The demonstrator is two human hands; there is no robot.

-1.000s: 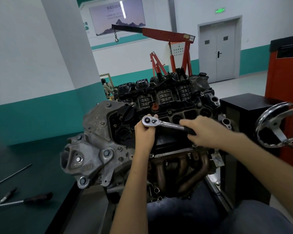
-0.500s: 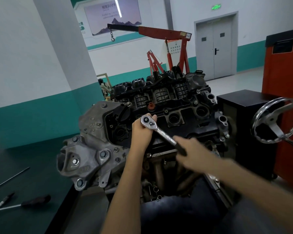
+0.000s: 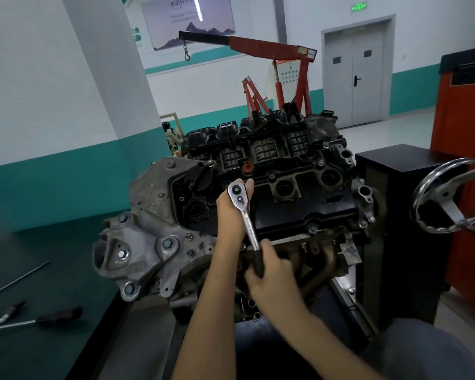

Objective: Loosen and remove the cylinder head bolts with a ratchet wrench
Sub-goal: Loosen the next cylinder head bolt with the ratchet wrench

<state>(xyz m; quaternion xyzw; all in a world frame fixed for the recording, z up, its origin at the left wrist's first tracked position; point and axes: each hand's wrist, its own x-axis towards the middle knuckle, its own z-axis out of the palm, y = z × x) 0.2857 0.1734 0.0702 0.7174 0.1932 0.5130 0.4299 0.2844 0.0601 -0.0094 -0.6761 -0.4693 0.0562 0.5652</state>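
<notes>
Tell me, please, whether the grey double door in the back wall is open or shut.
Shut: both leaves of the double door sit flush in their frame, with no gap visible.

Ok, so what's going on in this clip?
A person is working a ratchet wrench on top of an engine. The left hand holds the wrench head in place, and the right hand grips the black handle, which points back toward the person. The bolt is hidden under the wrench head. Two screwdrivers lie on the bench at left.

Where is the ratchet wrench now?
Centre of the head view: the ratchet wrench lies over the black valve cover, left hand holding its head, right hand gripping its handle below.
</notes>
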